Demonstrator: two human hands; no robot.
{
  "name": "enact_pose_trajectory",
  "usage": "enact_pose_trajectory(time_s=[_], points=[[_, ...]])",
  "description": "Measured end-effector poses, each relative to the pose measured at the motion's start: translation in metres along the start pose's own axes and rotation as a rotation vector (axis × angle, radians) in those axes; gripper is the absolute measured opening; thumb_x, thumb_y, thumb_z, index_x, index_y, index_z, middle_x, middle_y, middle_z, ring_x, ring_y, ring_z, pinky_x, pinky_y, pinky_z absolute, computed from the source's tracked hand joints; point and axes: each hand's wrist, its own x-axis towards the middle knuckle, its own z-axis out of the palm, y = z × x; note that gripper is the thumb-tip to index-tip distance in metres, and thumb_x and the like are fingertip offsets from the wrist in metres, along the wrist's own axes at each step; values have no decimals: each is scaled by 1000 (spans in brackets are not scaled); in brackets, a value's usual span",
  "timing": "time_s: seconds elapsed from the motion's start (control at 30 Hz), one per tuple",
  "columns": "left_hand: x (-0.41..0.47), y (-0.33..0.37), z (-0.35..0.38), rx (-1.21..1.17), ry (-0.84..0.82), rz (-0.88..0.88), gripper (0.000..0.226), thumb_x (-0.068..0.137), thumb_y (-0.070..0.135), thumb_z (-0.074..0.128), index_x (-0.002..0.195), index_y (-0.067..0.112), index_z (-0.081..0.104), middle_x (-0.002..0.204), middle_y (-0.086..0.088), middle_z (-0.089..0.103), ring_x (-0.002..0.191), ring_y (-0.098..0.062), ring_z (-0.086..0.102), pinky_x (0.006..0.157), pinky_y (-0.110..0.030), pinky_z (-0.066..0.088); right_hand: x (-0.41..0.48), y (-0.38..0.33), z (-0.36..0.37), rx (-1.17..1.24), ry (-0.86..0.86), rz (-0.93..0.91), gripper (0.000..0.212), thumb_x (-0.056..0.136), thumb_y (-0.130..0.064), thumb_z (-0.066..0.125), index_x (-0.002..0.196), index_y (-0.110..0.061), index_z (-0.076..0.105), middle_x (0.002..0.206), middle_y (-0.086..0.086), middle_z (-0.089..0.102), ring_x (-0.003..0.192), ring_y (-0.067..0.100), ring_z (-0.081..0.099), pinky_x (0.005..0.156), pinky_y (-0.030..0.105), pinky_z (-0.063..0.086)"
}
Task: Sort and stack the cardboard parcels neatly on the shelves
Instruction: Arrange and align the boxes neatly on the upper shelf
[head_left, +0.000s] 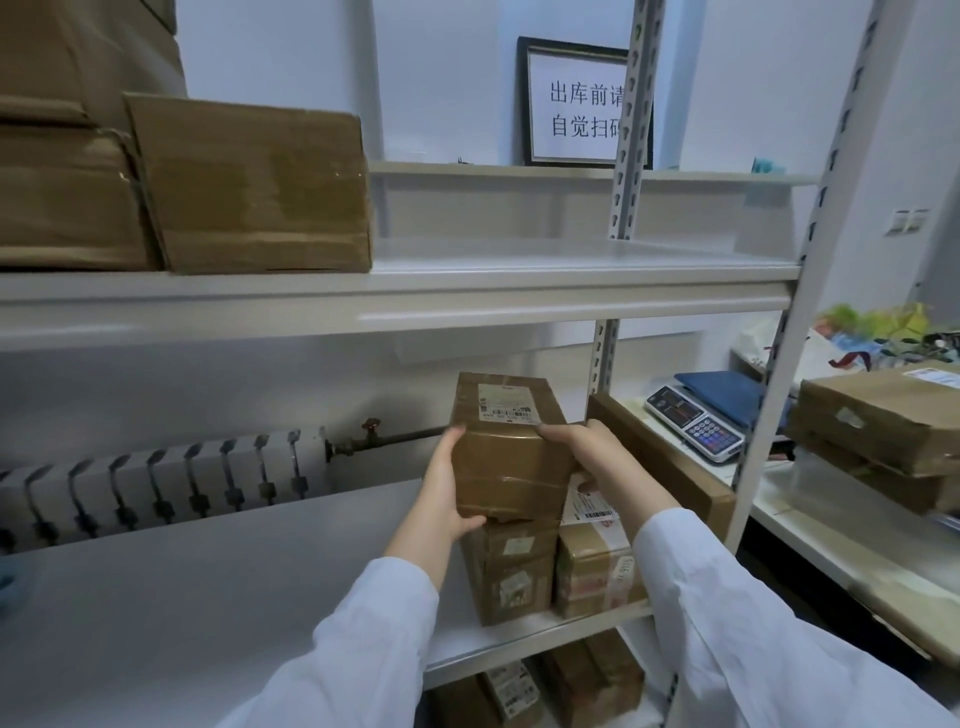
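Observation:
Both hands hold a taped brown cardboard parcel (506, 447) with a white label on top. My left hand (447, 486) grips its left side and lower edge; my right hand (584, 449) clasps its right side. The parcel rests on or just above another brown parcel (511, 569) on the middle shelf (218, 597). Beside that one sits a smaller labelled parcel (595, 569). A flat box (670, 467) leans against the shelf's right end. On the upper shelf (519, 291), larger brown boxes (260, 187) stand at the left.
A radiator (156, 483) runs behind the middle shelf. A framed sign (576, 104) stands on the top shelf. A weighing scale (696, 423) and two stacked parcels (883, 436) sit on the table at right. More parcels (587, 680) lie on the lower shelf.

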Motion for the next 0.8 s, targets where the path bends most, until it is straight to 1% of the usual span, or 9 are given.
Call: enact_pose_trajectory(time_s=[0.13, 0.23, 0.27, 0.33, 0.4, 0.5, 0.63, 0.7, 0.8], points=[[-3, 8, -14, -54, 4, 44, 38, 79, 52, 58, 96, 17, 61, 88, -8, 66, 84, -25, 60, 69, -34, 48, -3, -7, 5, 53, 8, 3, 76, 85, -48, 62, 143, -11, 29, 139, 14, 44, 119, 34, 49, 92, 46, 45], [-9, 17, -26, -49, 25, 52, 35, 81, 52, 53, 84, 18, 59, 80, -6, 64, 78, -22, 58, 63, -32, 43, -9, -15, 7, 125, 57, -5, 83, 84, -50, 62, 147, -12, 22, 133, 14, 46, 92, 26, 51, 67, 34, 44], [-13, 21, -33, -43, 21, 53, 36, 80, 54, 53, 84, 18, 59, 80, -5, 64, 78, -22, 58, 63, -32, 43, -11, -19, 10, 155, 80, -2, 85, 84, -49, 62, 148, -13, 20, 137, 16, 44, 91, 26, 51, 65, 34, 44], [-13, 26, -39, -14, 21, 44, 43, 74, 60, 54, 90, 21, 60, 85, -4, 67, 84, -22, 60, 66, -32, 43, -12, -23, 9, 217, 125, 25, 88, 84, -48, 63, 149, -14, 15, 145, 18, 37, 110, 33, 52, 84, 42, 50], [-21, 32, -52, 26, 11, 24, 54, 67, 67, 56, 99, 23, 62, 94, -4, 69, 92, -24, 61, 70, -33, 45, -19, -28, 15, 265, 176, 28, 92, 80, -54, 63, 149, -19, 14, 147, 18, 35, 125, 40, 44, 100, 52, 43], [-34, 41, -66, 38, -46, -16, 66, 63, 74, 57, 105, 24, 65, 99, -4, 71, 93, -25, 63, 71, -32, 48, -32, -32, 21, 341, 255, 7, 93, 78, -60, 60, 149, -22, 13, 150, 16, 30, 132, 41, 35, 106, 56, 34], [-50, 49, -85, 66, -115, -45, 72, 65, 83, 49, 103, 24, 64, 95, -5, 70, 85, -23, 62, 61, -29, 46, -51, -29, 27, 321, 356, -67, 87, 84, -62, 51, 149, -17, 16, 150, 16, 30, 134, 39, 33, 110, 54, 29], [-56, 52, -91, 127, -149, -20, 76, 67, 84, 45, 106, 21, 62, 99, -6, 69, 85, -22, 62, 61, -29, 47, -62, -26, 28, 291, 381, -76, 85, 85, -62, 48, 148, -14, 19, 149, 15, 31, 133, 38, 33, 110, 51, 29], [-66, 59, -97, 313, -190, 85, 72, 70, 79, 47, 107, 20, 59, 96, -4, 67, 79, -20, 61, 52, -23, 45, -82, -26, 27, 311, 447, -64, 86, 83, -66, 45, 147, -13, 23, 147, 15, 34, 130, 38, 36, 108, 51, 31]])
